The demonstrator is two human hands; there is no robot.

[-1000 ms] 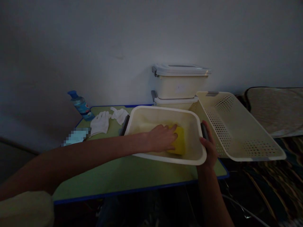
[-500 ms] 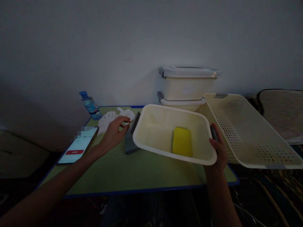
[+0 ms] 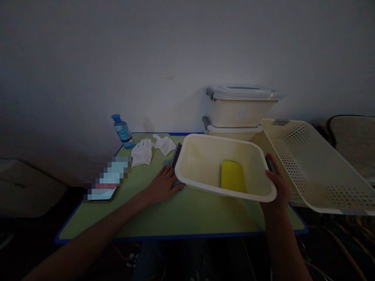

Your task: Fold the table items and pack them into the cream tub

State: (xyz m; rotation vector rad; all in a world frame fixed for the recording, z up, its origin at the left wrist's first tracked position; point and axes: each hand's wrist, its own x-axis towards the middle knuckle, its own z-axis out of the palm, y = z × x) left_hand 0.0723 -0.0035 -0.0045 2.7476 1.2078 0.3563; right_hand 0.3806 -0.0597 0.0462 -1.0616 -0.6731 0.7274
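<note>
A cream plastic storage box [image 3: 199, 156] with grey side clips is held by my right hand [image 3: 278, 187], which is closed round its right end, thumb on the rim. Inside it lies a yellow sponge [image 3: 233, 176]. Beside the box's left end, my left hand [image 3: 164, 185] rests palm down on a grey patterned cloth [image 3: 178, 185], fingers stretched out and thumb apart. The hand and box hide most of the cloth.
White gloves [image 3: 142, 152] and a blue bottle [image 3: 123, 132] stand or lie at the back left of the green table [image 3: 187, 218]. A phone [image 3: 109, 179] is at the left. Lidded boxes [image 3: 240, 111] are stacked behind; a perforated basket [image 3: 322, 168] sits at right.
My left hand has come down from beside the box's clip onto the grey cloth, its fingers now stretched out. My right hand still holds the box. The view has shifted slightly left.
</note>
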